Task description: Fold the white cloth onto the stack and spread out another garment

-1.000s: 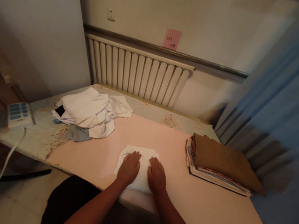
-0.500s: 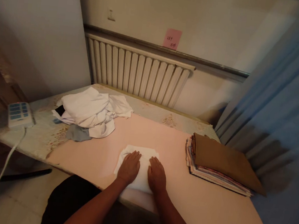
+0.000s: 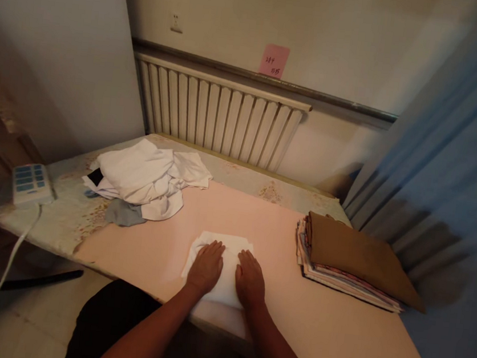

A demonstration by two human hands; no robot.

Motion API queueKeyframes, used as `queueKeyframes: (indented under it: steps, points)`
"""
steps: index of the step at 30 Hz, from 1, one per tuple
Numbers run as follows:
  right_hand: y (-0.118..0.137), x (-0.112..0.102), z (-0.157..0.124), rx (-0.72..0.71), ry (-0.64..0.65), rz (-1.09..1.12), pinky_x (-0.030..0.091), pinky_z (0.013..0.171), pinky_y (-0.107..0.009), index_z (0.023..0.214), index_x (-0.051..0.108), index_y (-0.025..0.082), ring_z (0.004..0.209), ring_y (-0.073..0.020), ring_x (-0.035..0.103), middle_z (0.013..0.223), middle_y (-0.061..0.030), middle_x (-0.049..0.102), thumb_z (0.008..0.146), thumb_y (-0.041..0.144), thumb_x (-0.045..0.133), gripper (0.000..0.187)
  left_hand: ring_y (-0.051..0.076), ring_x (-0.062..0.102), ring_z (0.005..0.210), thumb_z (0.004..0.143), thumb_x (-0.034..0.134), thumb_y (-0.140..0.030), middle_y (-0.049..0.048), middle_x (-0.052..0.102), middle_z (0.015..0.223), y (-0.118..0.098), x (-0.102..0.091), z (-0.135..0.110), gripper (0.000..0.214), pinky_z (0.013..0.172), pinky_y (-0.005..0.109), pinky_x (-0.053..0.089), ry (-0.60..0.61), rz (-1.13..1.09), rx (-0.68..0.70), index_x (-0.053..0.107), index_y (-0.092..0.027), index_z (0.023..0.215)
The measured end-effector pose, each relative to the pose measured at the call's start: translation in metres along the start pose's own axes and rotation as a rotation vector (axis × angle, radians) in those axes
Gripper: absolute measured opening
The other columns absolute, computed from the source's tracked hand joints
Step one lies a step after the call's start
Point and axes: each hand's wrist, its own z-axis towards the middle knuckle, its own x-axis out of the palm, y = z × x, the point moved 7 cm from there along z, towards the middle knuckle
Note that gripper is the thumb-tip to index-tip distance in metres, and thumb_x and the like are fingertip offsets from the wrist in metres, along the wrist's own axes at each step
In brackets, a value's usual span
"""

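A white folded cloth [image 3: 226, 284] lies near the front edge of the pink-covered table, and both hands rest on it. My left hand [image 3: 207, 266] presses flat on its left part, fingers stretched away from me. On the right side, my right hand [image 3: 250, 278] lies flat too, fingers extended and partly over the cloth's edge. A strip of cloth shows between the hands and beyond the fingertips. The hands hide its left and right portions, so I cannot tell what kind of garment or linen it is.
A crumpled heap of white clothes [image 3: 140, 170] with a grey piece lies at the back left. A stack of folded fabrics [image 3: 358, 261], brown on top, sits at the right. A power strip [image 3: 31, 184] with a white cord stands far left. A blue curtain [image 3: 445, 214] borders the right.
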Motion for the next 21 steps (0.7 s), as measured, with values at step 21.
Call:
queueKeyframes:
  steps: [21]
  points:
    - [0.0011,-0.002,0.0011,0.003,0.006,-0.011,0.039,0.111,-0.043,0.126,0.06,0.015,0.13,-0.0227,0.05,0.133,-0.0103,0.061,0.092,0.013,0.042,0.04,0.023,0.049,0.132,0.094,0.038,-0.018,0.0094,0.061,0.135,-0.0004,-0.0014,0.001,0.04,0.111,0.048,0.038,-0.002,0.013,-0.006,0.056,-0.019,0.129]
